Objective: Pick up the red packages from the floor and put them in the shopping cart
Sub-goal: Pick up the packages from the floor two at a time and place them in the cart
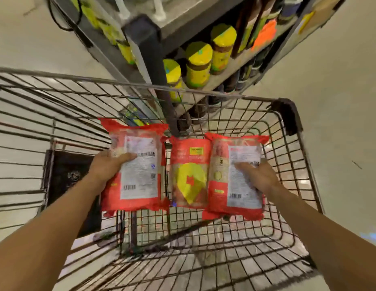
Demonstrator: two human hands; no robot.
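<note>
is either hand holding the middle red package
No, the middle package lies untouched in the cart, while the left hand and right hand each grip another.

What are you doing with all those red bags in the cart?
A person is putting red packages into the shopping cart. The left hand grips the left red package and the right hand holds the right red package, both within the cart's wire walls. A third red package sits between them. Yellow-lidded jars stand on a shelf just beyond.
</note>
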